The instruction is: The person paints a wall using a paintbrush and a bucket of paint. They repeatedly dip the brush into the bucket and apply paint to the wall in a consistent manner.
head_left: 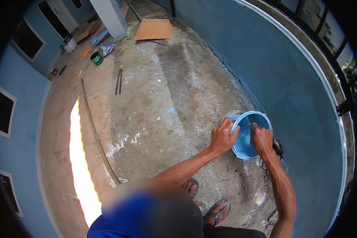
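Observation:
A paint bucket (246,157) with blue paint coating its inside is tilted, its mouth facing up towards me. My left hand (224,137) grips its left rim, thumb over the edge and fingers around the outer wall. Reaching into the mouth, my right hand (261,138) is closed around a thin pale tool (248,121); the fingers hide most of it, so its kind is unclear. White paint specks mark the left hand's fingers. The bucket is close beside the base of the blue painted wall (300,125).
A long wooden pole (93,131) lies on the left floor. Farther off are a metal bar tool (118,81), a green-stained black pot (97,58), a plywood sheet (154,29) and a pillar (111,17). Flip-flops (217,211) are on my feet; debris (260,197) lies nearby.

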Tool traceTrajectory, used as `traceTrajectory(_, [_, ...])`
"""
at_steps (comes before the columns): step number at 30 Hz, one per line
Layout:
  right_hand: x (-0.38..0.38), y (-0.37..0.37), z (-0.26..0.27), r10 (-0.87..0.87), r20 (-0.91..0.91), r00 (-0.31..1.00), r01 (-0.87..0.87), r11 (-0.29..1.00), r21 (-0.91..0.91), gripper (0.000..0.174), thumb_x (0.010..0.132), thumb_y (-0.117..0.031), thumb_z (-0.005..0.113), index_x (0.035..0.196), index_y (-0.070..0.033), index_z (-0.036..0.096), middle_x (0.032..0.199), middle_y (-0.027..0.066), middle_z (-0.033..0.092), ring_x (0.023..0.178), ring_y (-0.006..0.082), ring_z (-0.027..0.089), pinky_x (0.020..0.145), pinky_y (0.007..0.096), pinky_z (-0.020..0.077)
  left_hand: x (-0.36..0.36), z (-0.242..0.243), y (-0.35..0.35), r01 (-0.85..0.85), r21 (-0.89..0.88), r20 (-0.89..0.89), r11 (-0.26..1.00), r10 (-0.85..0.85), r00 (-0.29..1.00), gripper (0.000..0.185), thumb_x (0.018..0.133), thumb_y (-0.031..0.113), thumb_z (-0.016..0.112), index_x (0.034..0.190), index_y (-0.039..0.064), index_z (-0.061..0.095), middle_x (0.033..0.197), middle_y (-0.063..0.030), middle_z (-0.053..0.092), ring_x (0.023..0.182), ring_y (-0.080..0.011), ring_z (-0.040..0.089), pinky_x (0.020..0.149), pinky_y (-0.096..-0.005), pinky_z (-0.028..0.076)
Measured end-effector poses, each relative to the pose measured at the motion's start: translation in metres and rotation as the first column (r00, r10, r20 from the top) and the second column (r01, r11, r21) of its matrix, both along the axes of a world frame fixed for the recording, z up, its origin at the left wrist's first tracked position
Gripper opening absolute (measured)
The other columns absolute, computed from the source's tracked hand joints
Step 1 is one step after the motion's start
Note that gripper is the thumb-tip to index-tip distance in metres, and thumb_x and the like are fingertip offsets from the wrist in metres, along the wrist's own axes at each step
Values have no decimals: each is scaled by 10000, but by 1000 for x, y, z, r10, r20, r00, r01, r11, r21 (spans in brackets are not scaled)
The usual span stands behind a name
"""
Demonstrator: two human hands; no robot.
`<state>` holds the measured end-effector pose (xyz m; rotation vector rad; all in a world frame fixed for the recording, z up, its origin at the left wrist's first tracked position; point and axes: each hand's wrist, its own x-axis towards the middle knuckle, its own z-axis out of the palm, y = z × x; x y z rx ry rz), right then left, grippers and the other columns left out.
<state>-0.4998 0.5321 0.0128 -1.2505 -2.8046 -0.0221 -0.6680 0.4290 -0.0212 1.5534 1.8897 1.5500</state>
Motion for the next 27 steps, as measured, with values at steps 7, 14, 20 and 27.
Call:
traceTrajectory(7, [13, 2, -9, 76, 69, 995, -75, 997, -30, 108, 822, -85, 598, 818, -15, 680, 756, 228, 706, 694, 408, 714, 635, 498, 569, 1, -2, 4, 18, 58, -65, 998, -14, 998, 238, 955, 194, 654, 1023, -34, 658, 1110, -161, 672, 836, -384, 709, 655, -456, 570])
traceTrajectory(14, [-2, -10, -8, -65, -66, 996, 32, 910, -414, 178, 815, -128, 674, 884, 23, 737, 881, 284, 718, 854, 459, 710, 793, 539, 567, -1, -4, 0, 6, 36, -56, 999, -4, 998, 229, 959, 191, 650, 1003, -33, 655, 1115, -165, 674, 836, -392, 706, 659, -455, 564])
traceTrajectory(20, [-14, -10, -26, -271, -334, 903, 65, 853, -518, 254, 846, -158, 689, 981, 47, 759, 919, 297, 719, 902, 463, 711, 820, 492, 560, -2, -4, 2, -24, 9, -41, 1000, 25, 999, 203, 950, 175, 660, 964, -27, 653, 1104, -171, 683, 835, -388, 707, 671, -442, 554])
traceTrajectory(27, [-12, 2, -39, -559, -499, 662, 179, 765, -619, 236, 905, -137, 665, 985, 65, 760, 827, 217, 741, 784, 298, 737, 727, 403, 551, 2, -1, 2, -23, 16, -48, 1000, 24, 999, 204, 950, 185, 667, 954, -19, 653, 1111, -173, 690, 836, -382, 712, 672, -440, 561])
